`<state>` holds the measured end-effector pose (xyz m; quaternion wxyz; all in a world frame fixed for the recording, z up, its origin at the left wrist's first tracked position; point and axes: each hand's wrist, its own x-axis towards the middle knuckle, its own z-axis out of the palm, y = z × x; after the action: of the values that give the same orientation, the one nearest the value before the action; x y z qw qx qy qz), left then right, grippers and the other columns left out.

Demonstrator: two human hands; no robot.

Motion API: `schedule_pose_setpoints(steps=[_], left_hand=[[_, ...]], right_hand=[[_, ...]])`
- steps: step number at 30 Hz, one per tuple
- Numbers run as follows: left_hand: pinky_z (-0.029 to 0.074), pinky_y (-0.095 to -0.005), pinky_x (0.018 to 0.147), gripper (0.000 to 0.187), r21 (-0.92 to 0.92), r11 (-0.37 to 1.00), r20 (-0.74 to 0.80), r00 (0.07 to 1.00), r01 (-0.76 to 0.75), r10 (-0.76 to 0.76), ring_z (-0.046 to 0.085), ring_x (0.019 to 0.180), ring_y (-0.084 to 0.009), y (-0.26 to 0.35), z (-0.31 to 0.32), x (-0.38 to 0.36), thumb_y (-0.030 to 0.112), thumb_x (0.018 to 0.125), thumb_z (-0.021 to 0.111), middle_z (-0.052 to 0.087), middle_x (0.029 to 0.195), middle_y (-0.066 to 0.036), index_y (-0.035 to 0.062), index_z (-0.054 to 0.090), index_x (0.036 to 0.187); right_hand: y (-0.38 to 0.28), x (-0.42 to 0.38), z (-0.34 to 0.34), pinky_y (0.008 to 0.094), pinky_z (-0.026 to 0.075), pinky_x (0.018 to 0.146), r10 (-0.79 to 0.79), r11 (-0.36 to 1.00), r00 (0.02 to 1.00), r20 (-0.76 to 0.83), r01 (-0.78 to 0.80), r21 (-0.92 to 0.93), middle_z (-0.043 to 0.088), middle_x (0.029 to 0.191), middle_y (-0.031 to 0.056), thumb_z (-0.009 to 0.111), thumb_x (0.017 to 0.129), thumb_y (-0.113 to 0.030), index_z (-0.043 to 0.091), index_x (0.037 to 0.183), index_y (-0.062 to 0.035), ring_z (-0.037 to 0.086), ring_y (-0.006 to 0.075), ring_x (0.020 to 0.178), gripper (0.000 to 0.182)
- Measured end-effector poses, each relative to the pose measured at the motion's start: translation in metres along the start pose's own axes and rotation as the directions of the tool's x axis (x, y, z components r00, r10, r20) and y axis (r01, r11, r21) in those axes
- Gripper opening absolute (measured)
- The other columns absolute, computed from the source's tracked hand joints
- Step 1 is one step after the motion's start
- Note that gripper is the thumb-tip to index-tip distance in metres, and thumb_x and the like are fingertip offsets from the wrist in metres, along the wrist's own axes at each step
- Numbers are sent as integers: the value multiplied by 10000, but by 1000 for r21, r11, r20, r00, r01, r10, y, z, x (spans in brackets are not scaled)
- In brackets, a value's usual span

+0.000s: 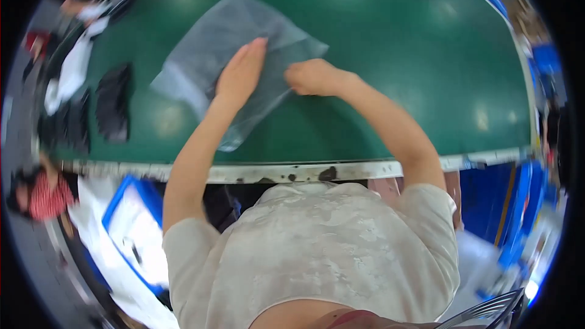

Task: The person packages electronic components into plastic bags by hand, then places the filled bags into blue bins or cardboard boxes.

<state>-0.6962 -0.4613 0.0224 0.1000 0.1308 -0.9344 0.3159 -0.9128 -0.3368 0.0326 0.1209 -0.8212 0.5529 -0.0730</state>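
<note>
A large translucent plastic bag [201, 55] lies tilted on the green tabletop [390, 18]. My left hand [242, 72] rests flat on the bag, its fingers extended and close together. At the bag's right edge, my right hand [314, 77] is closed, with the fingers curled in a pinch against the plastic. Whatever lies inside or under the bag cannot be made out.
Stacks of black items [113, 102] stand on the left of the table, near white material [74, 70]. Other people's hands work at the upper left. A person in a red top [50, 195] is at the lower left, by a blue-rimmed bin [113, 210].
</note>
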Motion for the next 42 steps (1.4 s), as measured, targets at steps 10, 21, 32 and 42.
schedule_pose_setpoints(steps=[10, 21, 32, 42], left_hand=[[226, -438, 1255, 600, -333, 936, 124, 978, -117, 166, 347, 1504, -274, -22, 17, -43, 2, 949, 386, 413, 1586, -164, 3, 360, 1548], [220, -428, 1259, 576, -318, 942, 153, 975, -104, 159, 325, 1516, -253, -23, 6, -44, 33, 986, 367, 397, 1602, -135, 20, 345, 1561], [263, -436, 1243, 530, -452, 892, 156, 982, -26, 107, 392, 1476, -283, -25, -4, -48, 58, 985, 357, 457, 1553, -162, 17, 423, 1510], [293, -470, 1224, 621, -593, 796, 221, 975, 124, 12, 419, 1445, -318, -41, -84, -126, -57, 813, 578, 524, 1475, -139, 79, 528, 1417]], right_hand=[[-85, -365, -16, 302, 479, 609, 853, 301, 113, -509, 690, 658, 517, 753, 8, 676, 908, -253, 574, 857, -61, 533, 144, 682, 223], [-185, -533, 186, 453, 515, 1009, 883, -274, 55, 466, -746, 607, 697, 1208, 261, 717, 849, -515, 739, 1157, -20, 649, 360, 1206, 584], [-190, -444, 206, 520, 569, 736, 820, 398, 304, 484, -912, -102, 739, 853, 195, 583, 924, -433, 770, 824, -48, 719, 377, 796, 439], [-135, -313, -18, 390, 577, 782, 323, 398, 312, 894, -901, 171, 750, 930, 170, 666, 920, -499, 755, 1011, -40, 731, 299, 818, 476]])
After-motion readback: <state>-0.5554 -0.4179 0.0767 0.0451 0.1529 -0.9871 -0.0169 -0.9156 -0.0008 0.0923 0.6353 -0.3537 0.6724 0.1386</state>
